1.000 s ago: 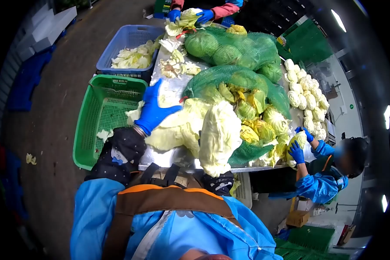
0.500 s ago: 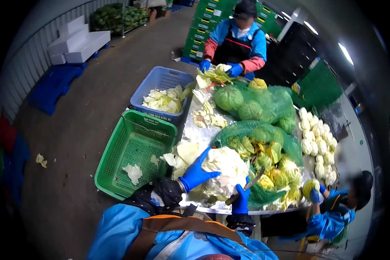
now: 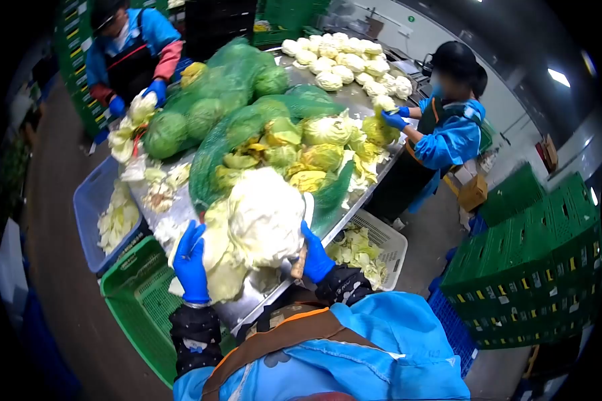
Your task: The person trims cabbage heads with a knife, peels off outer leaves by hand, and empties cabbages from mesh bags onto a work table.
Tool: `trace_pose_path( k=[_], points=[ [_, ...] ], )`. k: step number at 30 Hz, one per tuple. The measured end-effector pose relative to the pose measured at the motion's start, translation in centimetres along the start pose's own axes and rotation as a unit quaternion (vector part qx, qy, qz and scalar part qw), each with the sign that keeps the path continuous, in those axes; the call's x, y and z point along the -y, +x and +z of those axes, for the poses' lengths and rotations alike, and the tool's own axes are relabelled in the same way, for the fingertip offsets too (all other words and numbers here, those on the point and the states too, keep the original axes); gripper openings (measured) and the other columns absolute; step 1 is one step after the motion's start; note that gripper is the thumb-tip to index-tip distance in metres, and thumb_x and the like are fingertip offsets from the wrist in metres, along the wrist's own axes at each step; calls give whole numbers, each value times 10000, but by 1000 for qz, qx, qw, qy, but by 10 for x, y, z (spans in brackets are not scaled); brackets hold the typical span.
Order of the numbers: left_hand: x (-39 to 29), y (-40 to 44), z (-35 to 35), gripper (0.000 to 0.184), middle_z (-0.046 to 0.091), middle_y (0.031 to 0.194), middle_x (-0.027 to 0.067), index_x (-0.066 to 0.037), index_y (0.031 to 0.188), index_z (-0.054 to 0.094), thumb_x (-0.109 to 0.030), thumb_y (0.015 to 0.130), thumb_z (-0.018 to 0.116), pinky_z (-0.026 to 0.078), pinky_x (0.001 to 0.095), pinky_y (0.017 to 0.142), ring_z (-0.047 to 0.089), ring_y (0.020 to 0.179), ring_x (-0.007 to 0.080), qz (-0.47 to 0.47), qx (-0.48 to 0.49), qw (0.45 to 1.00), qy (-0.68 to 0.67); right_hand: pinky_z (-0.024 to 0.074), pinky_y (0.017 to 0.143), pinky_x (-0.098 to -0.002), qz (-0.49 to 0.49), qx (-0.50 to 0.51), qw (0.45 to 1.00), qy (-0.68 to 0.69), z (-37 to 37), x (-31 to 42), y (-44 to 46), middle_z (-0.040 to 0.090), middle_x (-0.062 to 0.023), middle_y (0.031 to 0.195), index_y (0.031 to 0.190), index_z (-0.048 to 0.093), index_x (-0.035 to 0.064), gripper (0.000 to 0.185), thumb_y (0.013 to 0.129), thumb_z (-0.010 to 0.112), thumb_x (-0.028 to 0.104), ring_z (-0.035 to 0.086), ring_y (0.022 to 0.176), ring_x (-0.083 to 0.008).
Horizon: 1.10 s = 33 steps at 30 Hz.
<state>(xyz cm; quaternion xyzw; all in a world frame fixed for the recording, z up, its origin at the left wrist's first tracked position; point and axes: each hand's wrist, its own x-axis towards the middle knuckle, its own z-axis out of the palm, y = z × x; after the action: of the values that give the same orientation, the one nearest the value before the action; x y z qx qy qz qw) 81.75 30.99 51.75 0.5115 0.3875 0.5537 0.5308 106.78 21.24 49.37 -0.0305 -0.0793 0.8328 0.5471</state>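
Observation:
A large pale cabbage (image 3: 264, 217) sits on loose leaves near the table's front edge. My left hand (image 3: 192, 262), in a blue glove, is beside the leaves on its left, fingers apart and holding nothing. To the right of the cabbage, my right hand (image 3: 316, 254) is closed on the wooden handle of a knife (image 3: 299, 259), whose blade points up along the cabbage's side. Behind the cabbage lies a green net bag (image 3: 204, 167) with yellowed and green cabbages spilling out of its mouth.
Green basket (image 3: 124, 294) and blue basket (image 3: 90, 200) stand at the left, a white basket (image 3: 398, 250) with leaves at the right. Two co-workers handle cabbages across the metal table (image 3: 247, 311). Trimmed cabbages (image 3: 344, 63) lie at the far end; green crates (image 3: 528, 260) are stacked right.
The view has swung to the right. My left hand has come away from the cabbage's top to its left side. The knife remains in my right hand.

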Motion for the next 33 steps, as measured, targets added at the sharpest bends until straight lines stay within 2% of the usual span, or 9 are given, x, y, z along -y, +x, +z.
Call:
trace_pose_path(
  k=[2,5,12,17,19,25,28,31,33],
  points=[
    [15,3,22,672,431,1351,139,-8,1355,371,-110,772,689,323,343,1022,415,1237,246,101,50,976,187,477,856,-419,-171,-188,961,-107,22,42,18,574,-94,1191,1306,425,106,532,908,477,454,582,1029,-246],
    [54,9,58,1019,221,1473,178,-106,1423,264,-464,614,771,116,532,1070,155,1369,358,101,88,875,466,403,965,-400,-229,-147,955,-117,41,130,49,517,-107,1275,1278,472,100,551,890,481,490,489,1163,-263],
    [128,9,78,1094,50,1502,209,-182,1402,309,-636,503,736,-35,634,1027,-14,1378,419,-25,169,744,646,491,844,-359,-341,-186,900,-198,-14,397,124,546,-119,1231,1289,440,60,555,884,536,428,549,1067,-261],
    [133,14,78,1123,25,1503,216,-161,1395,292,-643,487,746,-31,633,1027,-30,1379,418,-76,184,723,662,504,367,-415,-273,-319,869,-263,-118,536,154,632,-212,1008,1259,429,-19,790,816,454,635,530,363,-361],
    [136,14,79,1085,85,1499,207,-169,1353,356,-670,465,728,-26,617,1043,10,1376,424,-62,166,724,667,506,402,-421,-248,-403,842,-259,-124,559,154,635,-267,766,1239,436,-39,824,798,462,657,540,383,-355],
    [130,28,90,1020,92,1492,228,-122,1278,404,-657,475,735,-27,619,1039,19,1372,436,-117,178,725,655,465,534,-512,-361,-365,837,-190,-187,627,177,556,-233,1167,1318,407,90,737,827,393,639,583,614,-413],
    [130,27,92,1013,88,1490,234,-89,1254,416,-654,476,735,-31,617,1040,12,1372,438,-114,178,713,668,407,842,-515,-291,-429,835,-182,-230,676,175,453,-109,1328,1352,354,73,718,844,413,576,510,1076,-341],
    [134,24,89,996,73,1493,231,-54,1236,422,-651,503,737,-36,634,1026,8,1372,437,-99,173,718,667,392,859,-424,-440,-350,782,-272,-216,673,209,581,-97,1186,1336,381,95,515,889,441,345,558,1026,-259],
    [122,30,117,1030,81,1496,218,-81,1310,368,-669,538,712,-26,638,1017,12,1370,438,-164,94,769,611,439,779,-365,-369,-353,748,-424,-124,619,215,616,-83,1139,1289,445,94,442,865,474,216,591,952,-210]
  ],
)
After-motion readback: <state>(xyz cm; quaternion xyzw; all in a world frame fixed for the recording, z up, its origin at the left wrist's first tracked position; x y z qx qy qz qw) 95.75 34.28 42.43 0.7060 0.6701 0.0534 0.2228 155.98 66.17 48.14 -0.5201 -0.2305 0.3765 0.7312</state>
